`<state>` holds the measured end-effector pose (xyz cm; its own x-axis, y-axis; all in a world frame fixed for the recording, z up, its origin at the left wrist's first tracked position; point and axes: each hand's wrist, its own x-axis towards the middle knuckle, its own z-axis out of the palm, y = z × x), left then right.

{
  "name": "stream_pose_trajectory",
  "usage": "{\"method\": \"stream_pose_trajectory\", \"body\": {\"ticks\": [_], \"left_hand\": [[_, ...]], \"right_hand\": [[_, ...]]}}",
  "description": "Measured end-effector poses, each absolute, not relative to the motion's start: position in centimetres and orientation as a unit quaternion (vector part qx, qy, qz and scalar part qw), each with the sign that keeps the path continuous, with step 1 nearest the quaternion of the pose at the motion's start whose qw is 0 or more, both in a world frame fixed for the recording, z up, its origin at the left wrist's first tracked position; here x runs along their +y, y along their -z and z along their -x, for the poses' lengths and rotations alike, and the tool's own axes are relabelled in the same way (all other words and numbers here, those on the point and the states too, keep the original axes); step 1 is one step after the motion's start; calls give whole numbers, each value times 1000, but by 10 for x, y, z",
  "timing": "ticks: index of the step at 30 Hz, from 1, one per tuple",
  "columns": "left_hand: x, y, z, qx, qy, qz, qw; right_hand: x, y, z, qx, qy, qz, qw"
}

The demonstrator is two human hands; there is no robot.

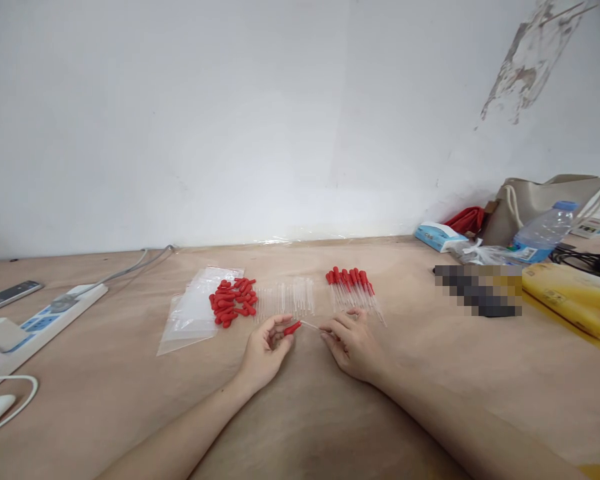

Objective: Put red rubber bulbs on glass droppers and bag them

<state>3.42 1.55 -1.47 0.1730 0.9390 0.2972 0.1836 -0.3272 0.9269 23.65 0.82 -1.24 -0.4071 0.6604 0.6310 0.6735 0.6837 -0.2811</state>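
Note:
My left hand (267, 350) pinches a red rubber dropper bulb (293, 328) by its rounded end. Between the fingers of my right hand (350, 343) is a thin clear glass tube (310, 325), its left end at the mouth of the bulb; I cannot tell how far it goes in. Just beyond my left hand lies a heap of loose red bulbs (225, 303). Bare glass tubes (295, 297) are laid side by side in the middle. Past my right hand rests a row of droppers (350, 280), red bulbs fitted on glass tubes.
Clear plastic bags (190, 320) lie partly under the bulb heap. At the left are a power strip (55, 327) and a phone (10, 295). A yellow tissue pack (570, 297), a water bottle (545, 230) and a blue box (437, 237) stand at the right.

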Motion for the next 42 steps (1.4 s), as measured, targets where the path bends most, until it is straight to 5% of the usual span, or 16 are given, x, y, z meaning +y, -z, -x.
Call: {"method": "stream_pose_trajectory", "body": {"ticks": [6,22,32,42], "left_hand": [[16,13,-30,452,-469,-702,288],[18,16,-25,466,-453,-691,316],[12,6,-25,411,-353,-831,127],[9,3,-28,396,-349,-843,105]], "right_hand": [[6,15,-234,-868,13,352,350],[6,14,-238,-875,-37,324,358],[13,13,-246,-884,15,337,324],[6,14,-234,-879,19,338,336]]}}
